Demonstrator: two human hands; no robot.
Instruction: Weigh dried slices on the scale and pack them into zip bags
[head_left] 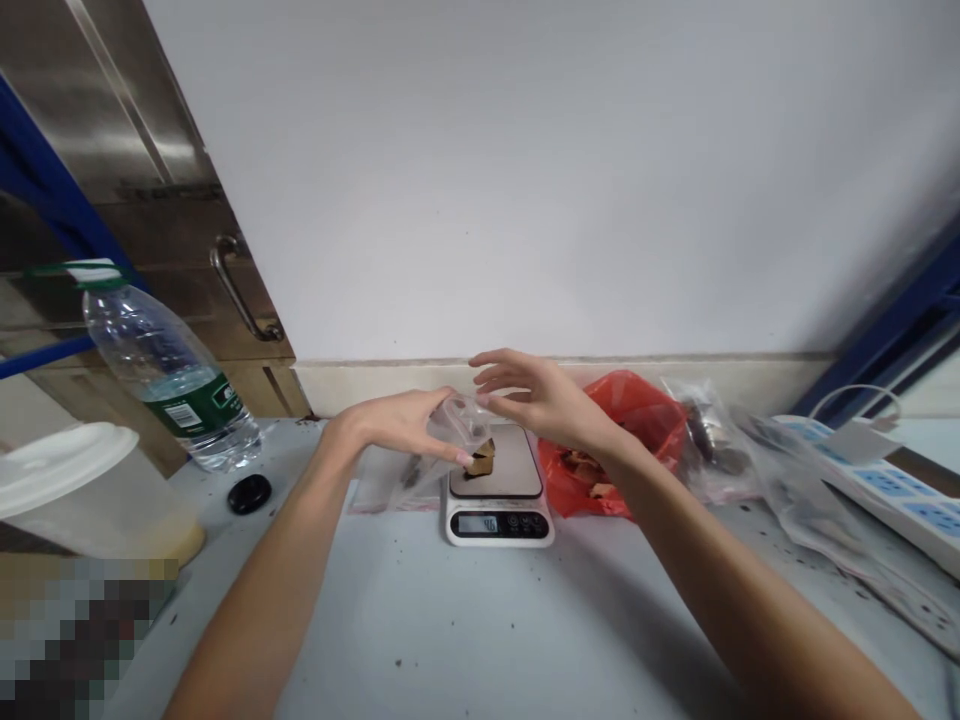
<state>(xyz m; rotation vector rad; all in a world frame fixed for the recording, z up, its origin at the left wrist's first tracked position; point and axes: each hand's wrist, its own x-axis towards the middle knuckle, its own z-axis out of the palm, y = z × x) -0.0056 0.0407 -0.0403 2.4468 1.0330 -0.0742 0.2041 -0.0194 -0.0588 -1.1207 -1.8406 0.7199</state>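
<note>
- While both hands meet over the scale (500, 490), the left hand (397, 425) pinches one edge of a small clear bag (459, 425) between thumb and fingers, apparently to keep its mouth open.
- From 3 o'clock, the right hand (536, 395) touches the bag's other edge with its lower fingers; the upper fingers are spread loose and apart, so it steadies more than it grips.
- Held this way, the bag hangs just above the scale's metal plate, near its 9 o'clock edge, probably so the contents can be weighed.
- See-through and crinkled, the bag shows small brown pieces (484, 458) at its lower end, at or just above the plate; whether they are inside it cannot be told.
- On its front, the scale shows a lit readout, too small to read.
- At 3 o'clock of the scale lies a red bag (637, 420) with similar brown bits in its open mouth, close by for easy reach.
- Further toward 3 o'clock lie more clear bags (712, 440) and a white power strip (877, 480).
- At 9 o'clock on the table (465, 630) lie a flat clear bag (390, 485), a black cap (250, 493) and a tilted water bottle (169, 370).
</note>
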